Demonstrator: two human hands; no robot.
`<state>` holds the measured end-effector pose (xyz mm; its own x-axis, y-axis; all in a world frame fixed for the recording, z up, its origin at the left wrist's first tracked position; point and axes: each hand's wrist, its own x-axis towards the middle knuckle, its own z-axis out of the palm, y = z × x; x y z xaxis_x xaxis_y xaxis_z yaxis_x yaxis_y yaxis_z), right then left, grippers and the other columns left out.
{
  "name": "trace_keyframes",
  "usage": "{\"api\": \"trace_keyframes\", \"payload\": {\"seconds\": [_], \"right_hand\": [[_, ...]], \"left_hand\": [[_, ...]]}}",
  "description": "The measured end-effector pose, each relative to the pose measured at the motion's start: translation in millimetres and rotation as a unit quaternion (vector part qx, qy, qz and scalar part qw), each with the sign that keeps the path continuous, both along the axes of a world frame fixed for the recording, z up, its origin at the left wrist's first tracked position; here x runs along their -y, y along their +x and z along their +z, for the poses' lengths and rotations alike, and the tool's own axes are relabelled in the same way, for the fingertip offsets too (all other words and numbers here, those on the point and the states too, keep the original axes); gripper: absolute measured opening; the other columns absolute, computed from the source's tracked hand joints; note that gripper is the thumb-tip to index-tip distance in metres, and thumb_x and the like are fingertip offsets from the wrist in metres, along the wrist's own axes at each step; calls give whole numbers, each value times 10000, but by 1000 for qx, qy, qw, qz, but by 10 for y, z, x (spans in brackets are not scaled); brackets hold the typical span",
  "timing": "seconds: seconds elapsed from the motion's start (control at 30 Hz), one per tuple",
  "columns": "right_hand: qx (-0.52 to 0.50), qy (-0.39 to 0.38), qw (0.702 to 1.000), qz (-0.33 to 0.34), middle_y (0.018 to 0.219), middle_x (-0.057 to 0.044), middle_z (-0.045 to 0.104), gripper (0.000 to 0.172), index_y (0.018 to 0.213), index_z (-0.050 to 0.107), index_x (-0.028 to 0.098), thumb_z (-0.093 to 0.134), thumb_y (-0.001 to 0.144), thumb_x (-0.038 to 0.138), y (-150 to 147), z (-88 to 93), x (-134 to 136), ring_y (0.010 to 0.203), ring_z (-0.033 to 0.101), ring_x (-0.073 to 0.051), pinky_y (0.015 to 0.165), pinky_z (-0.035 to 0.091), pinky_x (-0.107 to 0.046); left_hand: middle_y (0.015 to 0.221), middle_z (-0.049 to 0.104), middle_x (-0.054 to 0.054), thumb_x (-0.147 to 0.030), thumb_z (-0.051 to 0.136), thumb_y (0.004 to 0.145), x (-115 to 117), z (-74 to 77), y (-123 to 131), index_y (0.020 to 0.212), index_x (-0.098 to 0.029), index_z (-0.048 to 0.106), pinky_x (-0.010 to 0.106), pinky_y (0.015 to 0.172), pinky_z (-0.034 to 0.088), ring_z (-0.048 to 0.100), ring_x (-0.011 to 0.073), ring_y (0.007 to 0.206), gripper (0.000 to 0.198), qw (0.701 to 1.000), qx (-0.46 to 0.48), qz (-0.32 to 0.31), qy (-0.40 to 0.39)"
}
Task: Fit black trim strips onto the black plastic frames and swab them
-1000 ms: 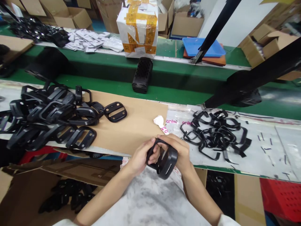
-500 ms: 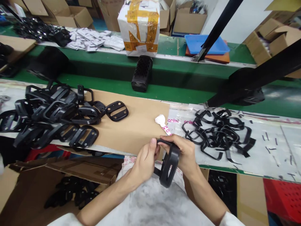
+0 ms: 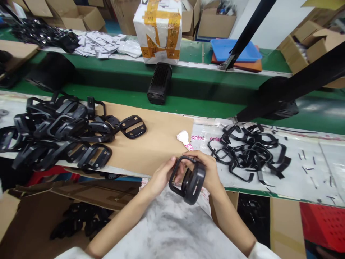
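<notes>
Between my two hands, in front of my body, is a black plastic frame part [image 3: 196,183] with a slotted plate and a raised loop. My right hand [image 3: 208,168] grips its far right side, the thumb hidden behind the part. On the loop's left side my left hand [image 3: 163,176] has its fingers closed, some reaching in behind the loop. Just beyond the hands a white wrapped stick-like thing [image 3: 183,137] with pink print lies at the edge of the brown cardboard sheet [image 3: 159,133].
Similar black parts [image 3: 64,126] are heaped at left; a single one [image 3: 133,126] lies apart. Thin black strips [image 3: 249,151] are piled at right. A black perforated block [image 3: 160,83] stands on the green bench. A black slanted post [image 3: 293,88] rises at right. An open carton [image 3: 35,219] is below left.
The black frame part has been turned so its loop now faces left and up, and raised slightly. My left hand has shifted a little left along it. The view has drifted slightly.
</notes>
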<state>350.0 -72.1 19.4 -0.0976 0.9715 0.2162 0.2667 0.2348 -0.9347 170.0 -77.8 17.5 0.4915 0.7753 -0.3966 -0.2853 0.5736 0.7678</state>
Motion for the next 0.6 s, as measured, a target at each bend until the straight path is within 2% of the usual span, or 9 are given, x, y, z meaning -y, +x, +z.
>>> {"api": "trace_keyframes", "payload": {"seconds": [0.1,0.2,0.4,0.6], "right_hand": [[3,4,1000,-13,987,-42,827,161,1139,784,247,735,994,294,29,-4,6,820,788,-188,782,627,-298],[13,15,1000,9,1046,-38,820,246,1255,771,278,684,1026,259,39,-9,13,899,782,-183,842,624,-307],[3,-4,1000,29,1076,-44,823,235,1241,777,273,661,1039,241,13,-25,39,963,789,-192,902,619,-322],[-24,-30,999,9,1118,-39,828,204,1181,801,278,716,998,248,-5,0,39,998,797,-205,943,620,-335]], "left_hand": [[556,535,-9,-727,660,901,-21,60,-27,813,-141,659,271,570,384,473,132,538,592,1000,23,4,-14],[558,550,-6,-692,732,864,-25,82,-42,820,-131,672,262,561,382,481,127,533,566,999,19,13,-28],[535,542,-9,-661,731,877,-5,72,-68,813,-134,674,250,549,378,462,117,510,533,998,28,13,-47],[535,527,-14,-583,724,918,21,165,-128,810,-140,678,235,582,407,457,113,530,459,997,56,12,-53]]}}
